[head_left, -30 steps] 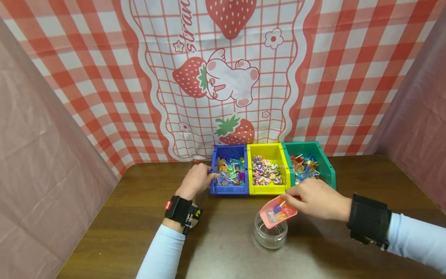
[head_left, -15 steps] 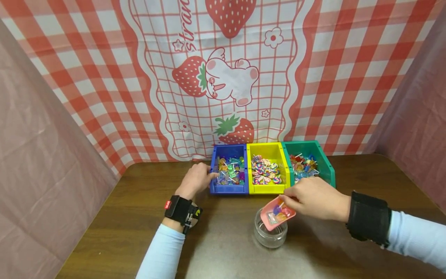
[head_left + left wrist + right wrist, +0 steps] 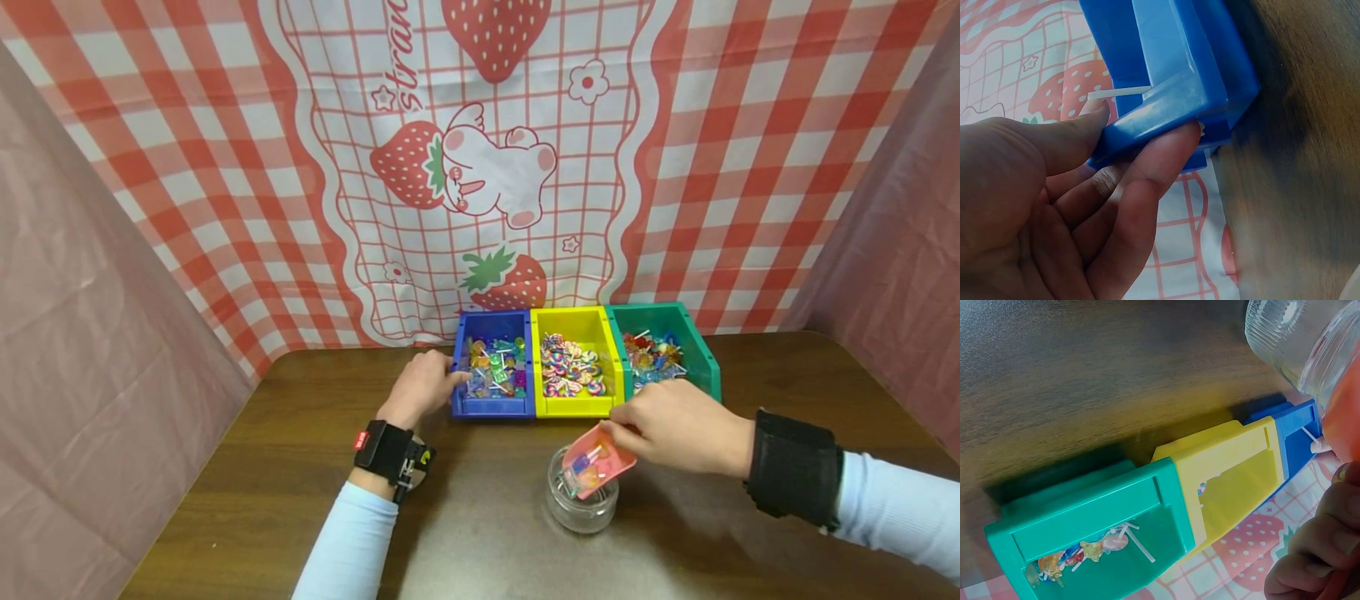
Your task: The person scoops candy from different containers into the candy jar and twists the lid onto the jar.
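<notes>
The right hand is grasping the pink scoop by its near end, with the thumb and the curled fingers pinching it. The scoop is standing slanted above the glass jar, its front lip reaching over the mouth; whether the lip is touching the glass, I cannot tell. Several small colourful candies are lying in the scoop, and a clear one is sitting close to the lip. The jar is standing upright on the brown wooden table, in front of the yellow bin. The left hand is gripping the front corner of the blue bin: in the left wrist view, the thumb is pressing on one side of the wall and the forefinger is lying along the other side, while a white stick is showing near the thumb. The yellow bin is standing between the blue bin and the green bin, side by side. Swirl lollipops are filling part of the yellow one, and translucent pieces are lying in the other two. Behind, a checked strawberry cloth is hanging.
</notes>
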`<state>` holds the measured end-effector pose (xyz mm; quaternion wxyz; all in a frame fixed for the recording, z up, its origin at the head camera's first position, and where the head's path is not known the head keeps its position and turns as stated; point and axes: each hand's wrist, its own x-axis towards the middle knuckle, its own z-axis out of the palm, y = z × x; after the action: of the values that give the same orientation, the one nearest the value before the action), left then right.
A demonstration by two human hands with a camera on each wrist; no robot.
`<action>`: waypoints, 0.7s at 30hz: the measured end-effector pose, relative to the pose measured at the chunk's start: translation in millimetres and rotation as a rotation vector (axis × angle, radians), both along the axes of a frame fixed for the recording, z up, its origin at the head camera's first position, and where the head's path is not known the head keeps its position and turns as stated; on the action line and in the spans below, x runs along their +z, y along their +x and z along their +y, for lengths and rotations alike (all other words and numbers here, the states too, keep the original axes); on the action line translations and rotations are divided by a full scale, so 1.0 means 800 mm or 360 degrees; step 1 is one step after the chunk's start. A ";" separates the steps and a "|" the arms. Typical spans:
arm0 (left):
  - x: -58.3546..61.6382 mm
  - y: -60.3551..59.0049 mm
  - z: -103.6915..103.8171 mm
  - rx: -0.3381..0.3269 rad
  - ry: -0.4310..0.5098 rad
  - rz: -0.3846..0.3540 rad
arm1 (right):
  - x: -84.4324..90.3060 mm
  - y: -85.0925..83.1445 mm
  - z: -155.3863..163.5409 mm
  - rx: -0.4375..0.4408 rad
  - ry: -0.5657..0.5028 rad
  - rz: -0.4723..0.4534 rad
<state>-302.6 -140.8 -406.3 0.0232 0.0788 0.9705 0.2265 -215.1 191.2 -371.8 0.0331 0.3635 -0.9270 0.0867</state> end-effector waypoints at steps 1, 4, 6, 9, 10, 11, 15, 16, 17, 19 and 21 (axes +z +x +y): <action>0.000 0.000 0.000 -0.0001 0.0000 0.0001 | 0.000 0.000 0.000 0.0003 -0.0001 0.0007; 0.000 0.001 -0.001 -0.0003 -0.0004 0.0004 | 0.000 0.001 -0.001 0.0007 -0.0003 0.0017; 0.000 0.001 -0.001 -0.0002 -0.0010 0.0006 | 0.000 0.001 -0.001 0.0006 0.0001 0.0011; 0.000 0.001 -0.001 -0.0005 -0.0016 0.0008 | 0.002 0.001 -0.001 -0.0001 0.0016 -0.0011; 0.000 0.001 -0.001 -0.0005 -0.0016 0.0009 | 0.003 0.001 -0.001 -0.0003 0.0022 -0.0020; 0.000 0.001 -0.001 -0.0003 -0.0016 0.0009 | 0.004 0.001 -0.002 -0.0005 0.0029 -0.0021; 0.000 0.000 -0.001 0.0002 -0.0010 0.0003 | 0.007 0.001 -0.002 -0.0018 0.0050 -0.0036; 0.001 0.000 -0.001 0.0003 -0.0008 0.0001 | 0.008 0.001 -0.002 -0.0020 0.0052 -0.0039; 0.001 0.000 -0.001 0.0002 -0.0008 0.0000 | 0.009 0.002 -0.003 -0.0020 0.0056 -0.0040; 0.002 0.000 0.000 0.0004 -0.0008 -0.0001 | 0.010 0.002 -0.003 -0.0018 0.0059 -0.0043; 0.002 0.000 0.000 0.0007 -0.0003 -0.0003 | 0.011 0.002 -0.004 -0.0016 0.0062 -0.0043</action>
<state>-302.6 -140.8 -404.7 0.0238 0.0763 0.9709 0.2256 -213.5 188.0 -362.8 0.0140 0.3581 -0.9307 0.0734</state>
